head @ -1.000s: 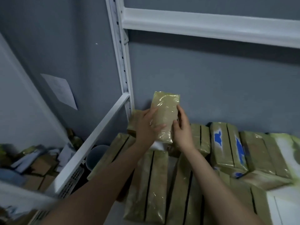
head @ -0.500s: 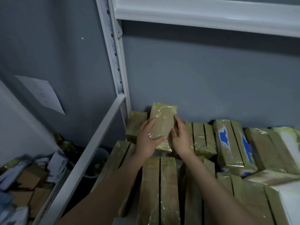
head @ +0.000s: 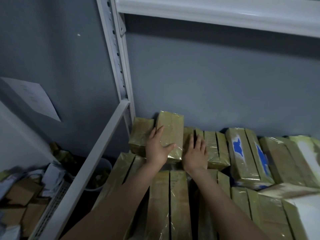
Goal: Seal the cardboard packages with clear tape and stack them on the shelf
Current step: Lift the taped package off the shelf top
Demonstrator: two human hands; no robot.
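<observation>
The taped package (head: 170,125) lay under the spread left hand (head: 158,149), thumb across its face. The right hand (head: 195,153) rested flat, fingers straight, on neighbouring packages (head: 216,148) just beside it.

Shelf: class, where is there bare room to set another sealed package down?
Hardly any bare board shows; packages crowd it from the post to the blue-printed package. Room is only on top: the front row, and above the back row against the grey wall.
</observation>
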